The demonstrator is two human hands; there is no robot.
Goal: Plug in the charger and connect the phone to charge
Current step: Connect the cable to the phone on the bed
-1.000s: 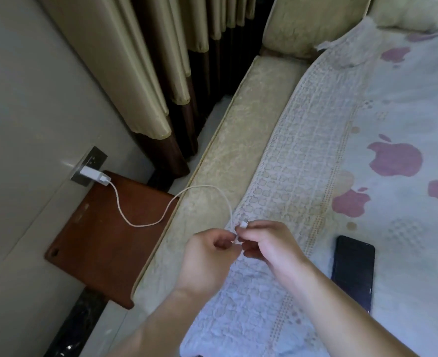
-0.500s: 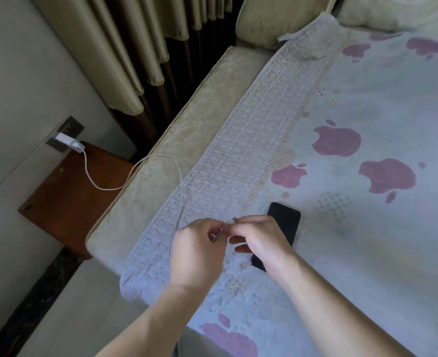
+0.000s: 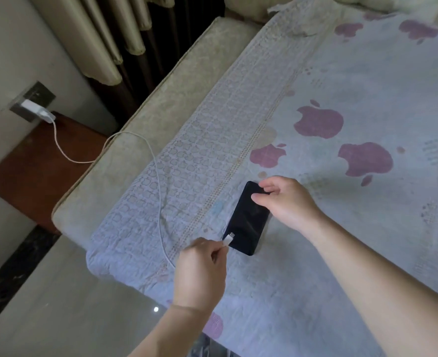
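A white charger sits plugged into the grey wall socket at the left. Its white cable runs over the bed edge to my left hand, which pinches the cable just behind the plug tip. The tip hovers at the near left corner of the black phone, which lies screen-up on the bed sheet. My right hand reaches over the phone's far end, thumb and fingers at its edges, apparently gripping it.
The bed carries a pale sheet with purple apple prints and a lace border. A brown wooden nightstand stands below the socket. Beige curtains hang at the top left. Pale floor tiles lie in front of the bed.
My right hand let go of the cable tip and moved right onto the phone. My left hand kept the cable and brought its tip to the phone's near end.
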